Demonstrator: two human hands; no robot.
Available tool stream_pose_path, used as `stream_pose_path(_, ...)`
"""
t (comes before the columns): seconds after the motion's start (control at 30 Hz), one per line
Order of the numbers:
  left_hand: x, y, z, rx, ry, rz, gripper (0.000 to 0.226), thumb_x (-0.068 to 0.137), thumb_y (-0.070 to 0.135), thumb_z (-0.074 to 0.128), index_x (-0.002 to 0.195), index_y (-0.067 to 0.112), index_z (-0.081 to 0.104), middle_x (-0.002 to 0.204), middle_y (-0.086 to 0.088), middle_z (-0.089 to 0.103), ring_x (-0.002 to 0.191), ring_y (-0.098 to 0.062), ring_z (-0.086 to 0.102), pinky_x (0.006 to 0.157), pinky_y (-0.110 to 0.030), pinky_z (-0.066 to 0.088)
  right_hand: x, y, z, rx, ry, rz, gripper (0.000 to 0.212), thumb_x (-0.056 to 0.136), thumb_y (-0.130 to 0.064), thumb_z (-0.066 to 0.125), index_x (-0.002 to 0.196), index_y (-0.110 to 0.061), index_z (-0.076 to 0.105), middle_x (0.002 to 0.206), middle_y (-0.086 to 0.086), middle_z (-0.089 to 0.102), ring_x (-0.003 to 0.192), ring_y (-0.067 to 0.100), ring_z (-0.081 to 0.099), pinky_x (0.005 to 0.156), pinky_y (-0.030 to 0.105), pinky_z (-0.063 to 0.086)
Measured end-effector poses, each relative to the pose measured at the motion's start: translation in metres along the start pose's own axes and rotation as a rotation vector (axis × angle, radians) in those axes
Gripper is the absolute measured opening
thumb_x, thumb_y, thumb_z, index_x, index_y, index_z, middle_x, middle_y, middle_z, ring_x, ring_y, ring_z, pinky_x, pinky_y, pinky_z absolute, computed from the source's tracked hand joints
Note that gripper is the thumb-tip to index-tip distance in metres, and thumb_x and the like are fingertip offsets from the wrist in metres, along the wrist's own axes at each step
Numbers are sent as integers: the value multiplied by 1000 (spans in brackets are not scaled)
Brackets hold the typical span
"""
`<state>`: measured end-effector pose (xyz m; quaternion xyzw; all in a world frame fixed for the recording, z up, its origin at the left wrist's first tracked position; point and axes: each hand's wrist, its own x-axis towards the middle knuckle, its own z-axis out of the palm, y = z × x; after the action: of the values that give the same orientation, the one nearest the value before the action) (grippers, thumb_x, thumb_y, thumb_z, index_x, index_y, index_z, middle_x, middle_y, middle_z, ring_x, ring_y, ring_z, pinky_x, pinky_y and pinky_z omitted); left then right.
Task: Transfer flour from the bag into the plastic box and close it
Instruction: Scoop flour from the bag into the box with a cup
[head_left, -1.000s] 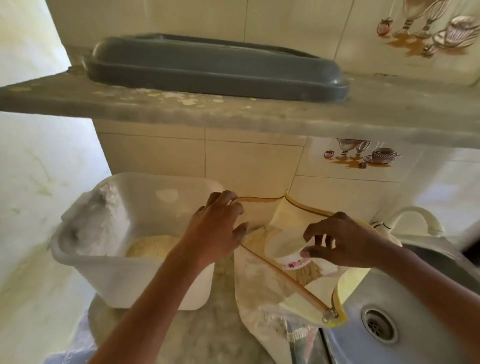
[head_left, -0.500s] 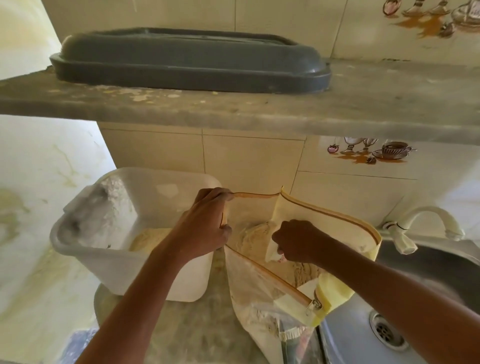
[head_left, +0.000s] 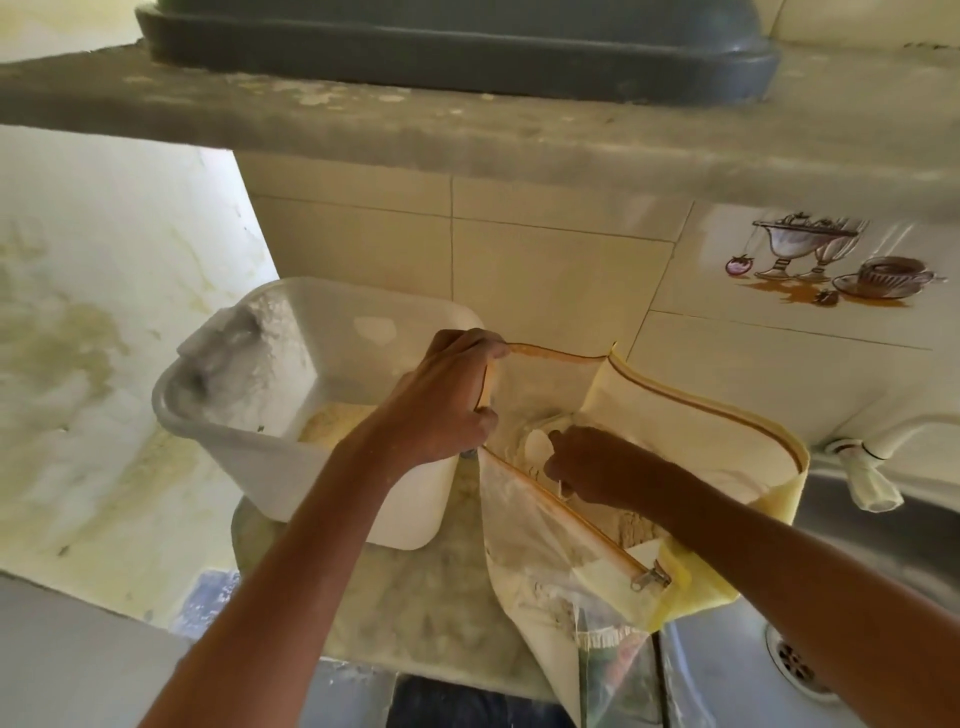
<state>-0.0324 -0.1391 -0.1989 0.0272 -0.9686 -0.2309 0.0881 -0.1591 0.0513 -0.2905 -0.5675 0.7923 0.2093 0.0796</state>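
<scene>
A cream zip-top flour bag (head_left: 691, 421) stands open on the counter right of a white plastic box (head_left: 291, 467). The box is open, dusted white inside, with pale flour (head_left: 332, 422) at its bottom. My left hand (head_left: 447, 400) grips the bag's left rim and holds the mouth open. My right hand (head_left: 597, 467) is down inside the bag, fingers curled round a small white cup (head_left: 537, 448) that is partly sunk in the flour. A dark grey lid (head_left: 457, 57) lies on the shelf above.
A concrete shelf (head_left: 519, 140) juts out overhead, above the box and bag. A steel sink (head_left: 831, 613) with a drain lies to the right, with a white tap (head_left: 872, 467) over it. Tiled wall stands behind. The counter's front edge (head_left: 441, 670) is close below.
My right hand has gone from above the bag's mouth down into the bag with the cup. My left hand has closed on the bag's rim. The view has moved closer.
</scene>
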Motion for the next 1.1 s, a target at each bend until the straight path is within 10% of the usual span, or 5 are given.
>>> stream_pose_path(0.43,1,-2,3,12,23,27,74,84,13,68,153,17,40,155,10,36,144,-6,20,110,-39,43,-14,-8,-13,615,131,72,11,87,-17,68,88,-18,79,74,-11,65,64,0,52,60,19,37)
stream_pose_path(0.57,-1,-1,3,-8,14,31,72,87,12,66,154,18,39,155,10,35,145,-6,20,112,-37,40,-30,-1,-19,841,140,52,9,86,-9,75,91,-14,79,79,-8,69,68,5,70,67,24,59)
stream_pose_path(1.1,8,-20,9,-235,122,106,37,102,26,61,139,23,57,135,15,53,123,-1,49,97,-22,40,-94,23,-81,1088,397,137,15,85,-3,77,89,-17,76,71,-9,74,65,16,74,68,30,62)
